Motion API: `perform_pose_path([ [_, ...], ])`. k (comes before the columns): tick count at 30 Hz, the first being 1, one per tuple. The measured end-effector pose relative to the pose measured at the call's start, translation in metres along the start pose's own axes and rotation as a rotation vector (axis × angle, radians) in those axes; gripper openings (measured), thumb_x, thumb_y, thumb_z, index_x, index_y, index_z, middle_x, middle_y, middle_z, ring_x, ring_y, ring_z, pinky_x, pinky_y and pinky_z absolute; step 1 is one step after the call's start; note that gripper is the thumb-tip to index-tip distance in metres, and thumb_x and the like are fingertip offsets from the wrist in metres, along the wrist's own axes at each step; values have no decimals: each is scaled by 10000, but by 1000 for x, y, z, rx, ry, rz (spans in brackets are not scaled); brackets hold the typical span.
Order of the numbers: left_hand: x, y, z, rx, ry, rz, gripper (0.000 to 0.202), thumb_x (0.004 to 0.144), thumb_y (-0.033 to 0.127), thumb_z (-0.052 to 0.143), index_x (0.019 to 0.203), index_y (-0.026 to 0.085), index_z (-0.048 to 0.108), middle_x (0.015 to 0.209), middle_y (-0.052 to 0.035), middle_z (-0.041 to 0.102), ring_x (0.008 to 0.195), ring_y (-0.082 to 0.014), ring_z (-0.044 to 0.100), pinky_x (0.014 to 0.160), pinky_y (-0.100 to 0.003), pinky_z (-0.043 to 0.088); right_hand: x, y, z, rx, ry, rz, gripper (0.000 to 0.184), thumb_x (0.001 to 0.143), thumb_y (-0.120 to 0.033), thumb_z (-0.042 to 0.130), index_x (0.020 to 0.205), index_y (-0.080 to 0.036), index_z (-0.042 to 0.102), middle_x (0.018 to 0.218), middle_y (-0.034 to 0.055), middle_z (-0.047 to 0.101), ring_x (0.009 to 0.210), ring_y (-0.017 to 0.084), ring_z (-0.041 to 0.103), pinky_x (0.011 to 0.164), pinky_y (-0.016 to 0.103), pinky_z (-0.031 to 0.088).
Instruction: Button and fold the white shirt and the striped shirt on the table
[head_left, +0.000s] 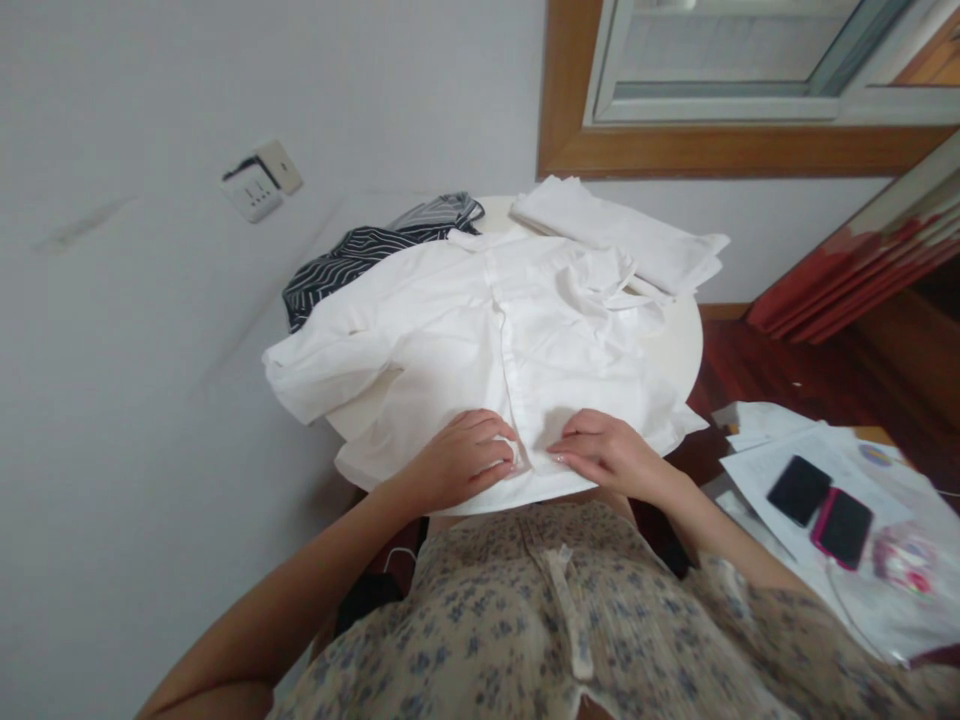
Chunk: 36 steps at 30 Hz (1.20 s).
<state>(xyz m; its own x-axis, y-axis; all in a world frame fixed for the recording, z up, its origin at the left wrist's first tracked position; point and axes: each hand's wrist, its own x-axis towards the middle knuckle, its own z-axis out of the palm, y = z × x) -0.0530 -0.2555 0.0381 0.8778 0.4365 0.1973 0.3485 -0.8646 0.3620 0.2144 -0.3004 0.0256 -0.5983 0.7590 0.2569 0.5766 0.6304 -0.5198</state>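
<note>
A white button-up shirt (480, 340) lies spread front-up over a small round white table (679, 345). My left hand (461, 460) and my right hand (600, 452) rest side by side on its bottom hem, either side of the button placket. Both hands have their fingers curled and pinched onto the fabric near the placket. Whether they grip a button or only cloth is too small to tell.
A black-and-white striped garment (375, 255) lies at the table's far left, a folded white cloth (622, 235) at the far right. Papers with two phones (821, 505) lie on a surface to my right. Wall with a socket (259, 180) on the left, window above.
</note>
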Motion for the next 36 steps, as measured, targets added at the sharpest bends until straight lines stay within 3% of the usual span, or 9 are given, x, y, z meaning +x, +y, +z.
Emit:
perform_pose_path([
  [3, 9, -1, 8, 48, 143, -140, 179, 918, 267, 457, 949, 206, 623, 1089, -95, 619, 1094, -223, 518, 984, -407, 397, 9, 13, 2, -181, 151, 135, 253, 936, -313, 489, 1009, -228, 716, 945, 87, 660, 913, 230, 572, 843, 400, 437],
  [6, 14, -2, 21, 111, 217, -199, 273, 906, 310, 479, 1117, 197, 610, 1249, -139, 553, 1241, -271, 434, 1064, -470, 327, 14, 27, 8, -340, 237, 264, 260, 924, -270, 480, 1061, -222, 696, 1079, 119, 648, 1047, 273, 550, 920, 454, 409],
  [9, 12, -4, 31, 172, 115, -187, 441, 910, 393, 487, 1335, 278, 503, 1471, -110, 393, 1376, -311, 289, 1124, -562, 172, 11, 37, 12, -485, 285, 403, 343, 928, -267, 453, 1235, -247, 604, 1356, 122, 519, 1299, 313, 395, 1047, 545, 296],
  [13, 8, -2, 34, 214, 8, -243, 468, 939, 439, 421, 1403, 376, 415, 1545, -31, 300, 1415, -292, 238, 1140, -579, 57, -7, 45, 16, -608, 246, 642, 526, 939, -475, 407, 1423, -268, 406, 1539, 93, 297, 1418, 339, 206, 1081, 631, 190],
  [19, 6, 2, 35, 271, 62, -321, 640, 906, 516, 451, 1472, 245, 324, 1567, -110, 221, 1433, -303, 197, 1152, -550, 104, -30, 48, 22, -675, 275, 853, 662, 915, -626, 330, 1448, -237, 384, 1544, 147, 270, 1414, 393, 198, 1068, 672, 168],
  [23, 4, -6, 23, 300, 55, -326, 568, 928, 497, 410, 1423, 218, 414, 1534, -110, 308, 1419, -290, 243, 1147, -503, 197, -15, 49, 11, -720, 260, 779, 705, 906, -621, 361, 1430, -152, 410, 1525, 191, 289, 1410, 426, 184, 1061, 674, 191],
  [29, 29, -58, -9, 416, 59, -341, 475, 961, 362, 360, 1389, 178, 458, 1473, -106, 418, 1392, -273, 306, 1138, -484, 239, 57, 71, -8, -611, 19, 346, 512, 976, -390, 325, 1428, -170, 418, 1509, 134, 353, 1399, 287, 298, 1122, 476, 270],
  [32, 32, -81, -3, 473, 92, -402, 507, 937, 421, 417, 1410, 238, 435, 1507, -93, 368, 1406, -315, 273, 1140, -562, 176, 79, 85, -3, -599, -16, 343, 500, 980, -423, 319, 1418, -210, 433, 1514, 110, 351, 1398, 313, 292, 1108, 531, 262],
  [36, 13, -88, 16, 471, 115, -540, 566, 925, 533, 385, 1430, 276, 398, 1517, -86, 350, 1406, -326, 274, 1124, -592, 189, 74, 97, 5, -591, 33, 388, 613, 943, -587, 306, 1448, -247, 384, 1535, 82, 312, 1419, 332, 231, 1113, 575, 211],
])
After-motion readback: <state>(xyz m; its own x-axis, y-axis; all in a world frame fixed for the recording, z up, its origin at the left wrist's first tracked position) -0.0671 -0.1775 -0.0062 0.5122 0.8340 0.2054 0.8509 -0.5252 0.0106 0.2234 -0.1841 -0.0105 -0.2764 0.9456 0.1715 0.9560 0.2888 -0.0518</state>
